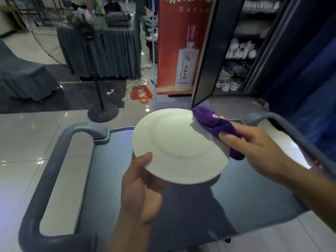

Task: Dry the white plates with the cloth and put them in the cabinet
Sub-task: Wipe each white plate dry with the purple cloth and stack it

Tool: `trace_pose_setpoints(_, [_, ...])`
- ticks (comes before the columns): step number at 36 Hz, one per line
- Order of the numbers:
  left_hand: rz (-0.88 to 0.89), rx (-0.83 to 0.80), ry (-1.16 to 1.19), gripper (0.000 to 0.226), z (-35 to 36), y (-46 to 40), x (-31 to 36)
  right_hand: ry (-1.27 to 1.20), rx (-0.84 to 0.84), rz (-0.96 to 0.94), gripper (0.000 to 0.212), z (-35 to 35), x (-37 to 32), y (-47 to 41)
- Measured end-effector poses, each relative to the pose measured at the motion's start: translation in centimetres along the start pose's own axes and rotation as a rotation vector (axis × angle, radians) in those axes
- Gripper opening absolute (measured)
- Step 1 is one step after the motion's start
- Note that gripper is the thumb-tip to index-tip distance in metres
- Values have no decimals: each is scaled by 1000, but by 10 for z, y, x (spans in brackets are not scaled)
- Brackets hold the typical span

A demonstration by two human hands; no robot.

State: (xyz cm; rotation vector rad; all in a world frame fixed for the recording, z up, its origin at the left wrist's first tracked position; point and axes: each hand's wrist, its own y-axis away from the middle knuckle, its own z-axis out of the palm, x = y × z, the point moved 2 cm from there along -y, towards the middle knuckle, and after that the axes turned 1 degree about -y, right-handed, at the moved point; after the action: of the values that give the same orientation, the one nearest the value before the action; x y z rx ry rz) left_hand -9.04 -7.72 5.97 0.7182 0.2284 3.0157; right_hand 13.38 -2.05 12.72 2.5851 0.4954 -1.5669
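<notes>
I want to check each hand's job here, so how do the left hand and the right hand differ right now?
The left hand grips the white plate by its near rim, thumb on top; the right hand holds the purple cloth. The left hand sits low and near, while the right hand comes in from the right, pressing the cloth on the plate's far right edge. Both are bare and above the grey cart.

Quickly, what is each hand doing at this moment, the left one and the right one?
Left hand: grips the white plate at its near rim.
Right hand: holds the purple cloth against the plate's right edge.

A grey cart (54, 160) stands below; beyond, a standing fan (87, 30) (near a red banner (180, 42)).
</notes>
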Motion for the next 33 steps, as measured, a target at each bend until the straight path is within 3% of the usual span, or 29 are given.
trace_pose_setpoints(3, [16,-29,-1,92,0,-7,-3,52,77,-28,51,18,11,28])
trace_pose_setpoints(6, [52,-34,-61,80,5,-11,-10,102,108,-97,51,47,7,54])
trace_pose_setpoints(10, [135,-6,-191,65,5,-16,-13,147,-60,-129,63,70,-3,73])
trace_pose_setpoints(12, [153,-5,-235,64,3,-19,-12,-19,-111,-49,53,67,-11,72])
trace_pose_setpoints(15, [166,-5,-240,67,0,-23,-8,-455,-28,198,28,47,-15,62])
trace_pose_setpoints(18, [172,-26,-269,69,-5,-22,-4,-589,92,477,35,16,0,48])
trace_pose_setpoints(20, [182,-52,-293,75,-6,-18,-3,-577,127,549,38,-3,3,40])
trace_pose_setpoints(25, [164,-98,-385,78,-1,-9,-15,-390,287,431,27,-20,0,6])
trace_pose_setpoints(29, [155,-132,-480,67,9,-1,-31,-225,287,238,18,14,-17,-18])
trace_pose_setpoints(31, [152,-157,-487,64,16,5,-39,-230,252,195,27,40,-22,-23])
trace_pose_setpoints(33, [170,-151,-467,64,19,8,-42,-194,242,157,49,57,-20,-25])
